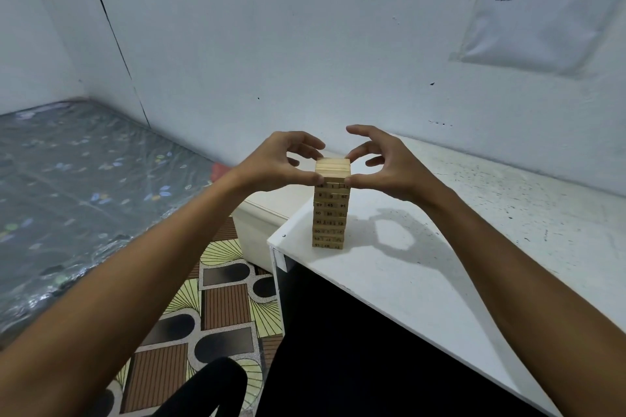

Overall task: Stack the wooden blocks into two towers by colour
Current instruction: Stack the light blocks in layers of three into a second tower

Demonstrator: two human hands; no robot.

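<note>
Your tower of wooden blocks (330,206) stands near the white worktop's (440,267) corner, black numbers on the block ends, "45" among them. Your left hand (281,162) and right hand (386,162) each pinch its top layers. The wall sheet's (548,0) print is unreadable. A mattress (84,179) lies left.

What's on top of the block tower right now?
Nothing rests on the wooden block tower. The left hand and right hand pinch its top layer from either side. Fingertips cover that layer's side edges.
</note>
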